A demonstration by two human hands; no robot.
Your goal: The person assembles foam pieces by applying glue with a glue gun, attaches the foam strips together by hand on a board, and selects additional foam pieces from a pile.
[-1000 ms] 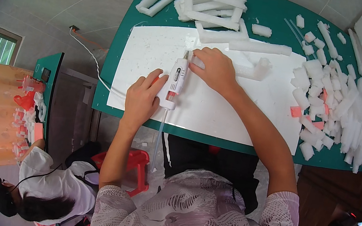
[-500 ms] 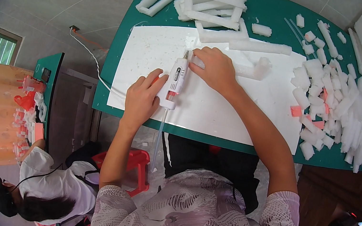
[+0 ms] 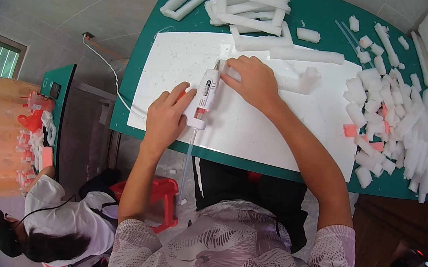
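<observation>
My left hand (image 3: 167, 116) is closed round the handle of a white hot glue gun (image 3: 207, 93), its metal nozzle pointing away from me. A clear glue stick (image 3: 189, 152) sticks out of the gun's back end, past the table edge. Beside the nozzle, my right hand (image 3: 254, 83) grips a white foam strip (image 3: 291, 84), which lies on the white board (image 3: 180, 64) and runs to the right. A short foam piece (image 3: 310, 81) stands at the strip's right end. My right fingers partly hide the strip's left end near the nozzle.
Several foam frames (image 3: 250, 11) lie at the back of the green table (image 3: 145, 35). Foam blocks and strips (image 3: 393, 125) are heaped at the right. A white cord (image 3: 115, 79) runs left to a wall socket. Another person (image 3: 67, 216) works at the lower left, near a red stool (image 3: 157, 198).
Both hands and the glue gun stay in nearly the same place, with only a very slight shift to the left. The foam strip remains in my right hand.
</observation>
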